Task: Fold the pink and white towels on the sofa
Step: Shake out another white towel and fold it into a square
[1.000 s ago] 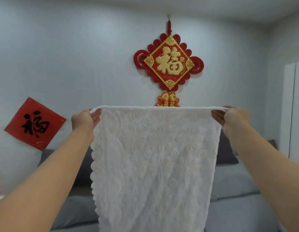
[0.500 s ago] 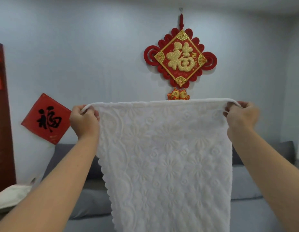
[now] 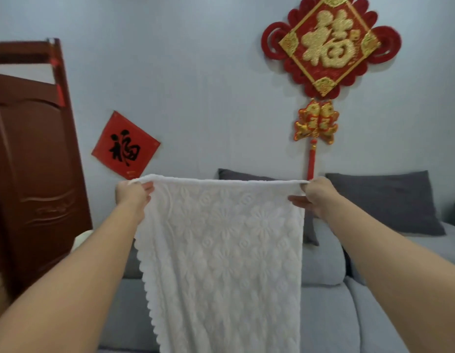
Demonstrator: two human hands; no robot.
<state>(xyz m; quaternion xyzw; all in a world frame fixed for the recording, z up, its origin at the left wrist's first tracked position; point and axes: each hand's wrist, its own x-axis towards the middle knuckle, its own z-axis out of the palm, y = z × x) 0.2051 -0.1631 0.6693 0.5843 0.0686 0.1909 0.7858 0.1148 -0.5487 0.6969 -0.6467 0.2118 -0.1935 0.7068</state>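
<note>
Head view: left hand (image 3: 131,193) at 9 o'clock, right hand (image 3: 314,197) at 3, each pinching a top corner of white towel (image 3: 221,250), hanging flat, likely to square it before folding.

Both forearms enter from the lower corners, bare along their whole visible length, with no sleeve edge in view. The left hand (image 3: 131,196) and right hand (image 3: 316,197) are ungloved. Neither wrist nor the visible fingers (image 3: 296,200) carry anything worn.
</note>
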